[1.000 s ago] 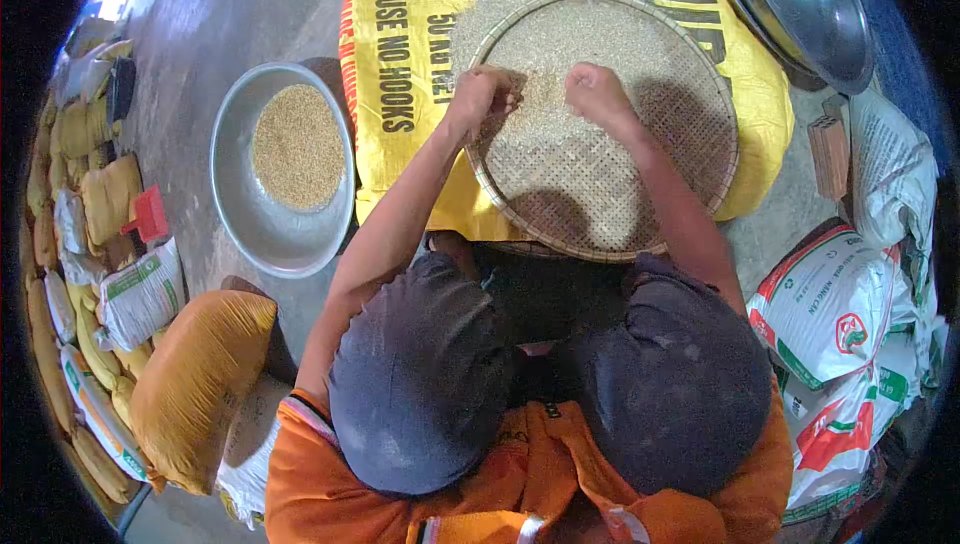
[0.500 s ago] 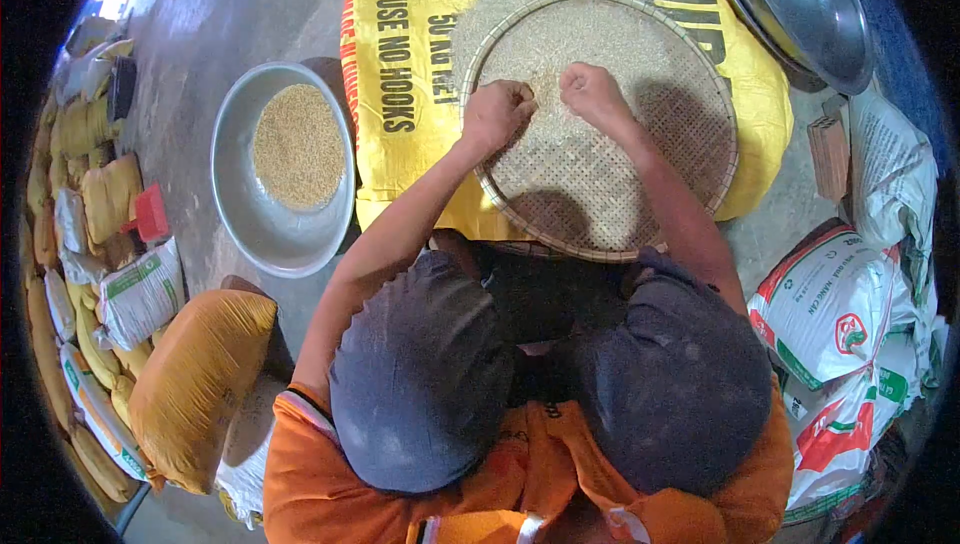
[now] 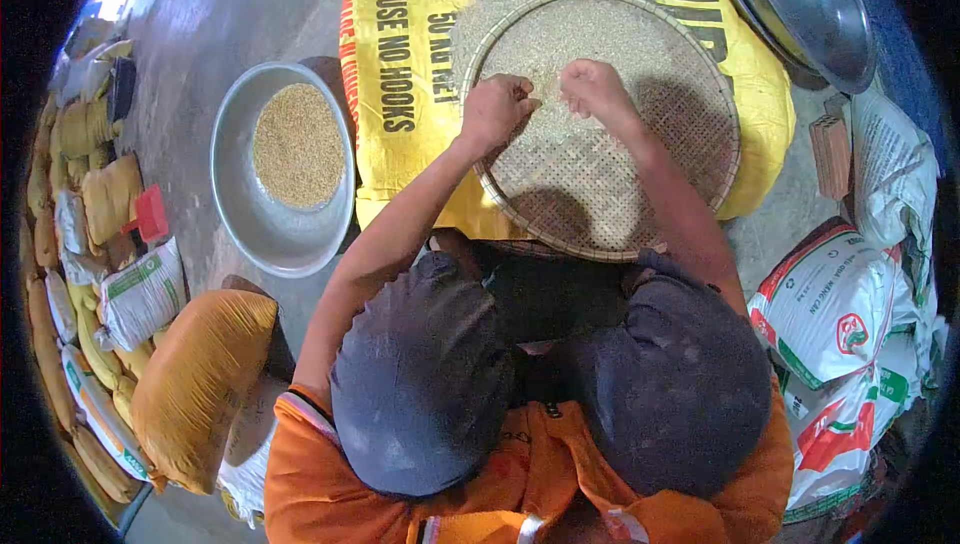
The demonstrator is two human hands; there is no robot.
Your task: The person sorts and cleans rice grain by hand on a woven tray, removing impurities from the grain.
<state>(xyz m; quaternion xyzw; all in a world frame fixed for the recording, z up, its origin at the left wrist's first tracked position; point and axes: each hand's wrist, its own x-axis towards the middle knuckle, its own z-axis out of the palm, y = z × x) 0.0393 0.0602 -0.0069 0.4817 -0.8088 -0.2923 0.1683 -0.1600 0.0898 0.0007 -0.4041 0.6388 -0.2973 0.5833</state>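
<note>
A round woven bamboo winnowing tray (image 3: 600, 184) lies in front of me, with pale grain (image 3: 590, 34) spread over its far part. Above its left side, my left hand (image 3: 496, 112) is closed, thumb and fingers pinched together. My right hand (image 3: 598, 92) is curled the same way, a short distance to the right over the grain. Whatever is between the fingers of either hand is too small or hidden to name. Under the tray is a yellow printed sack (image 3: 400, 64), with more grain scattered on it along the tray's far left edge.
Left of the sack stands a metal basin (image 3: 232, 194) with golden grain (image 3: 298, 144). Large metal bowls (image 3: 800, 4) sit at the far right, above a brick (image 3: 830, 156). Filled sacks lie on both sides, including an orange one (image 3: 205, 384) and white ones (image 3: 830, 294).
Both hands stay over the tray with only slight finger movement. The right hand's fingers have shifted a little downward. The tray and basin look the same.
</note>
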